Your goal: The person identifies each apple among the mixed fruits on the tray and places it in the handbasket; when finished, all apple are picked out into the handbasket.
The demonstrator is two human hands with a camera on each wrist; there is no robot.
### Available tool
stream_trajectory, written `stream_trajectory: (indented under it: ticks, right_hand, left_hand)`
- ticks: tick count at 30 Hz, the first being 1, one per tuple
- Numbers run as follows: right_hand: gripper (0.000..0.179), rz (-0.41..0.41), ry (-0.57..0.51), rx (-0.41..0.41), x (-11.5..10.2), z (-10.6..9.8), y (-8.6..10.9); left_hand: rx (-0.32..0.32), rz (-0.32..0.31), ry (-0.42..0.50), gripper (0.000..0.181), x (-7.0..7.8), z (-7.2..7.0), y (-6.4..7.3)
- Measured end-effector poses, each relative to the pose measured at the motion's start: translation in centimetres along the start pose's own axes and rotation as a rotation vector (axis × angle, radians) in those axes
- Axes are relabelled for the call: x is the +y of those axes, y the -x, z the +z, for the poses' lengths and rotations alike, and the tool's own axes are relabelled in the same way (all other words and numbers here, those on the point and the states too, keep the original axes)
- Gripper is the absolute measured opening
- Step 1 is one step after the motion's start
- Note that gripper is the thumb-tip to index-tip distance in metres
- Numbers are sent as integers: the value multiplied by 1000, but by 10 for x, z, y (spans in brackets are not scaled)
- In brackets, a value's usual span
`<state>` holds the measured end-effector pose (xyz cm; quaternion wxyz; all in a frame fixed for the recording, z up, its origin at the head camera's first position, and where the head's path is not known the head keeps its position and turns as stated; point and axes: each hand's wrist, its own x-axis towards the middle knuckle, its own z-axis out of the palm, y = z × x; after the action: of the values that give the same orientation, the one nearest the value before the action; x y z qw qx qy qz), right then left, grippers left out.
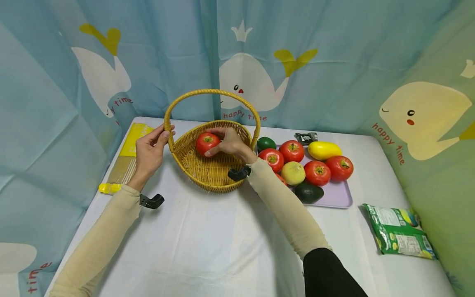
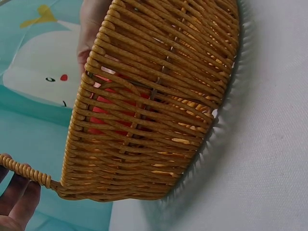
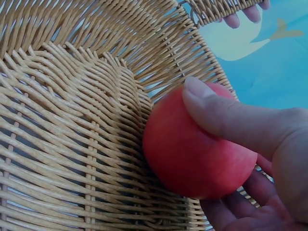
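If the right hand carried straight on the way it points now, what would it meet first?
Probably the left inner wall of the yellow-brown woven wicker basket, with the round red apple that the right hand holds touching first; depth is unclear.

Even light, soft shadows, dimmer wrist views

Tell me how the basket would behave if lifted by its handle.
The basket is probably light for its size, given its open weave. It might tip, since the left hand holds only one side of the handle.
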<state>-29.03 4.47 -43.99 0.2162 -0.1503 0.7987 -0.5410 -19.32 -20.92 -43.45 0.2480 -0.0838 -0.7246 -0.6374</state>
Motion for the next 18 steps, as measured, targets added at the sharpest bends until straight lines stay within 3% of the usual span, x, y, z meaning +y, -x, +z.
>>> stream_trajectory:
  ticks: [18]
  right_hand:
    - [79, 24, 46, -10, 1, 1, -1]
  left_hand:
    - [-8, -10, 6, 33, -1, 0, 0]
